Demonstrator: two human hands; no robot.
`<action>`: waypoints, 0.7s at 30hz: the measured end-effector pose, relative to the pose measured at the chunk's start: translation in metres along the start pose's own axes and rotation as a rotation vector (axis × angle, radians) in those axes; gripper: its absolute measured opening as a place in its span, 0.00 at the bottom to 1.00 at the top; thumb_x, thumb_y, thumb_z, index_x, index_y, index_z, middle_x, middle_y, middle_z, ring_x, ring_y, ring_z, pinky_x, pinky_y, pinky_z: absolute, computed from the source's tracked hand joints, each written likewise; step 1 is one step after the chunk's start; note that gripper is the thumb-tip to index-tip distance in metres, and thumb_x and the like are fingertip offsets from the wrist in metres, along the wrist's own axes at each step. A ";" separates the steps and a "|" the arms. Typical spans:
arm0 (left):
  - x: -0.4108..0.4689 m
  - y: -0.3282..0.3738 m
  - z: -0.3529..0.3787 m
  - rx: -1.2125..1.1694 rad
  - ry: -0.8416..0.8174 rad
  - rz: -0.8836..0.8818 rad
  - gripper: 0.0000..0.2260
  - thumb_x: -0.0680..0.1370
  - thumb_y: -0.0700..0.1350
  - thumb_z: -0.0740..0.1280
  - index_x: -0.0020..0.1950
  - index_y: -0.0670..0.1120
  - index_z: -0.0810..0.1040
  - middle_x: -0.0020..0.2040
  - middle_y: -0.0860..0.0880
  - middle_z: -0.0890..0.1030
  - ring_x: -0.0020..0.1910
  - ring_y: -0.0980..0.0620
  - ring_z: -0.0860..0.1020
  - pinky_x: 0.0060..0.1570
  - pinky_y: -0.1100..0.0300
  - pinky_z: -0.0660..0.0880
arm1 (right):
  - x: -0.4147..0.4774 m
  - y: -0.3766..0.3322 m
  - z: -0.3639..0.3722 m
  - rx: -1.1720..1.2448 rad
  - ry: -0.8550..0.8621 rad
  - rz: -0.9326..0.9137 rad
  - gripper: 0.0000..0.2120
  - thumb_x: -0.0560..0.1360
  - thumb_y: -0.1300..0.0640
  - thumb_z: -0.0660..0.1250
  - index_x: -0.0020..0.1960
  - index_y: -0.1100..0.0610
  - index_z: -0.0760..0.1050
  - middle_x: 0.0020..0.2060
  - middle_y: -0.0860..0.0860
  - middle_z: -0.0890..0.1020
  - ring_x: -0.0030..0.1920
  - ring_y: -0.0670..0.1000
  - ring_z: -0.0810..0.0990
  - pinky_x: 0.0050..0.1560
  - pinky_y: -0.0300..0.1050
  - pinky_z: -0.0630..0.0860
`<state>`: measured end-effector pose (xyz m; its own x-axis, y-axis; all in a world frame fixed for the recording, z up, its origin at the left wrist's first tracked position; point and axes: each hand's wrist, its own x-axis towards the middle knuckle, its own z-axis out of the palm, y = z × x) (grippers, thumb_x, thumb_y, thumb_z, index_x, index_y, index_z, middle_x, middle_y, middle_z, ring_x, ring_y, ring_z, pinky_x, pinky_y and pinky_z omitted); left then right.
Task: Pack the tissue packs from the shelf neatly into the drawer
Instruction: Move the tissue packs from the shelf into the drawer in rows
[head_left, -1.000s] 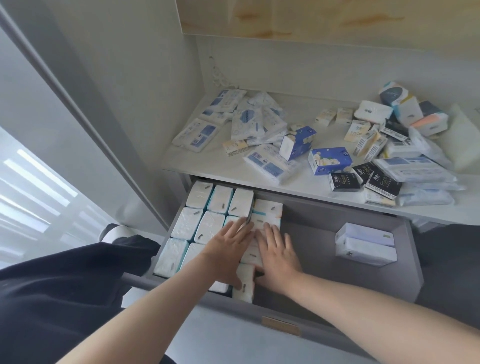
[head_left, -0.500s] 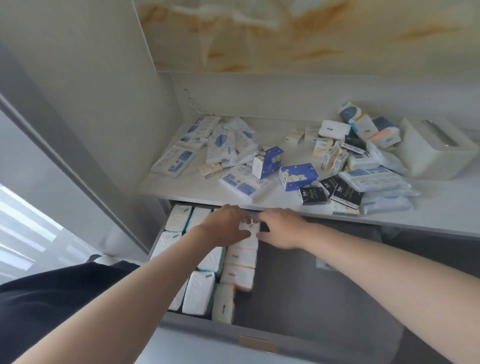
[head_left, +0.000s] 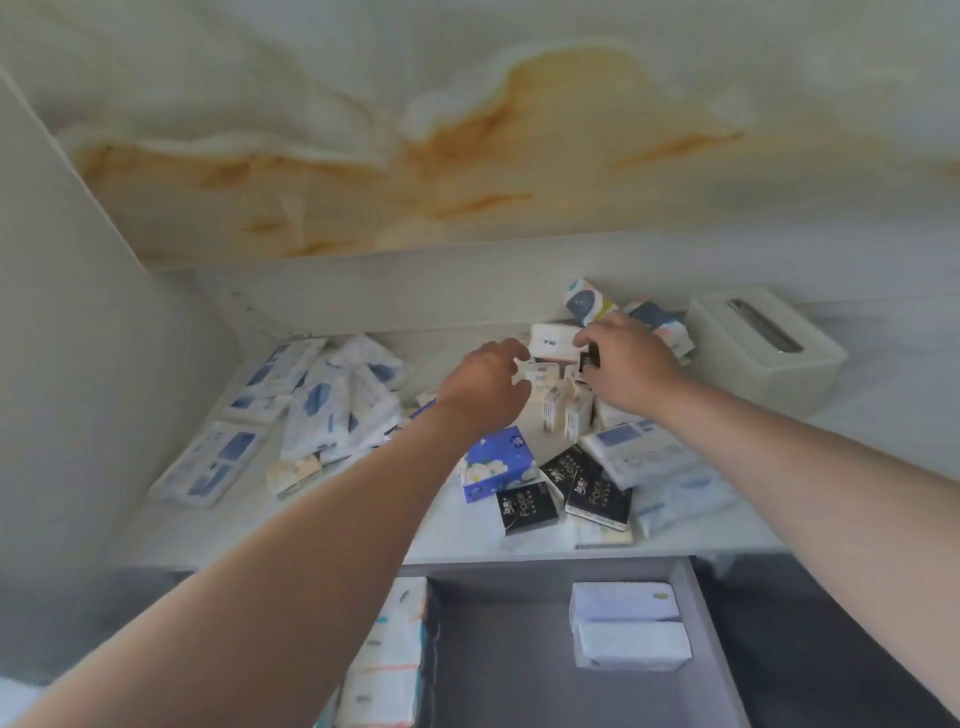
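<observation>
Small tissue packs (head_left: 555, 411) lie heaped on the shelf (head_left: 457, 540) under both grips; the right grip (head_left: 628, 364) pinches a small black object (head_left: 589, 359), the left grip (head_left: 483, 384) is curled, hold unclear; the open drawer (head_left: 504, 675) is nearer than both

**A:** Home or shop, you reckon?

**B:** Home, pretty sure. It's a built-in white niche: a shelf (head_left: 171, 540), a grey pull-out drawer (head_left: 504, 665) under its front edge and a marble-look panel (head_left: 467, 130) overhead. There's a tissue box holder (head_left: 763, 348) at the shelf's back right, and loose tissue packs (head_left: 498, 462) dumped all over.
</observation>
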<state>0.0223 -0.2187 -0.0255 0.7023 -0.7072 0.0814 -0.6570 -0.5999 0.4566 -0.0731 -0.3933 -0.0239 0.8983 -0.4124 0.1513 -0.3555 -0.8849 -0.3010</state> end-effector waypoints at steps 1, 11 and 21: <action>0.015 0.004 0.005 0.019 -0.003 0.008 0.17 0.78 0.47 0.65 0.67 0.52 0.72 0.61 0.48 0.76 0.57 0.46 0.76 0.57 0.53 0.75 | 0.009 0.011 -0.001 -0.021 0.044 0.017 0.20 0.74 0.59 0.68 0.65 0.52 0.75 0.63 0.56 0.73 0.64 0.60 0.73 0.57 0.50 0.72; 0.118 0.026 0.058 0.009 -0.158 -0.115 0.26 0.78 0.52 0.63 0.76 0.60 0.61 0.77 0.46 0.53 0.64 0.42 0.74 0.64 0.54 0.70 | 0.071 0.061 0.034 0.045 0.030 0.139 0.37 0.70 0.48 0.71 0.75 0.48 0.58 0.61 0.58 0.76 0.62 0.62 0.74 0.54 0.55 0.74; 0.131 0.030 0.075 -0.217 0.091 -0.247 0.26 0.64 0.58 0.73 0.61 0.54 0.74 0.57 0.51 0.66 0.55 0.45 0.77 0.55 0.51 0.78 | 0.076 0.068 0.035 0.128 0.195 0.099 0.29 0.70 0.61 0.69 0.70 0.51 0.72 0.60 0.56 0.76 0.59 0.61 0.74 0.58 0.54 0.72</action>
<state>0.0740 -0.3575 -0.0671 0.8612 -0.5079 0.0194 -0.3972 -0.6486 0.6492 -0.0198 -0.4774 -0.0659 0.7896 -0.5405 0.2905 -0.3924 -0.8087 -0.4381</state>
